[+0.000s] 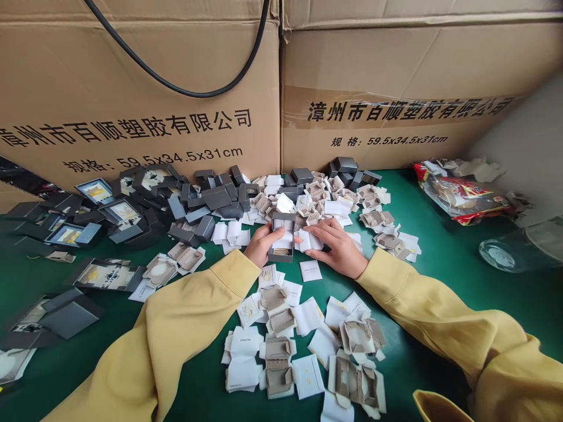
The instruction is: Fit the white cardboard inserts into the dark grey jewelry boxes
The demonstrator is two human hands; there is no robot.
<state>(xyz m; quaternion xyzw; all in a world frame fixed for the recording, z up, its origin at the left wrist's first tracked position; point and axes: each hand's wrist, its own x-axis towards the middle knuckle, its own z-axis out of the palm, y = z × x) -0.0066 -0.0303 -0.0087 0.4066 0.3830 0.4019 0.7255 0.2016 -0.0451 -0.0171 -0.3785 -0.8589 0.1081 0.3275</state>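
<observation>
My left hand (263,244) grips a small dark grey box (281,256) by its left side, with the thumb across it. White paper and a brownish strip show inside the box. Right beside it, my right hand (336,246) has its fingers closed around a small folded white paper piece (308,241). Just below the hands lies a printed white card (311,270). Nearer to me, grey-brown cardboard inserts (278,349) and white leaflets (244,357) are spread over the green table (197,363).
Dark boxes (220,198), several open, are heaped at the back and left. Large cartons (145,70) stand behind, and a black cable (202,94) hangs in front. On the right are a red and clear plastic package (461,196) and a clear glass (523,246).
</observation>
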